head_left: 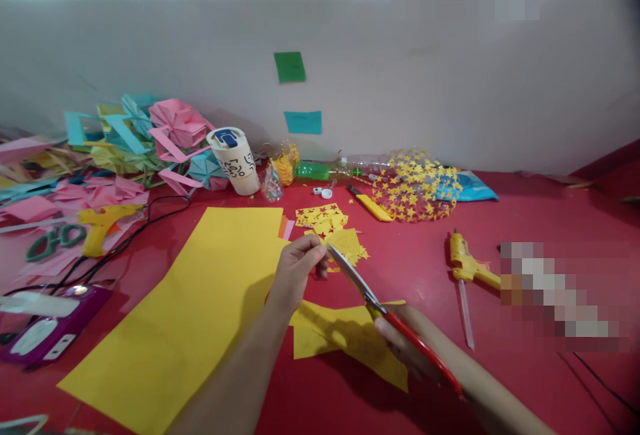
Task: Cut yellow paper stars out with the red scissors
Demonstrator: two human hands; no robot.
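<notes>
Red-handled scissors (360, 288) are in my right hand (400, 331), with its fingers wrapped around the handles. Their blades look nearly closed and point up and left, the tip close to the fingers of my left hand (300, 265). Thumb and fingers of the left hand are pinched together; whatever lies between them is too small to make out. Cut yellow paper pieces (345, 245) and small stars lie just beyond the fingertips. Beneath both hands rest angular yellow paper offcuts (350, 338). A large yellow sheet (215, 288) spreads to the left, partly covered by my left forearm.
A yellow glue gun (465, 258) lies at right, another glue gun (100, 225) at left near green-handled scissors (55, 241). Behind are a white cup (235, 165), a yellow cutter knife (375, 207), a star-covered plastic bottle (415, 185) and folded paper shapes (175, 125). Cables cross the left.
</notes>
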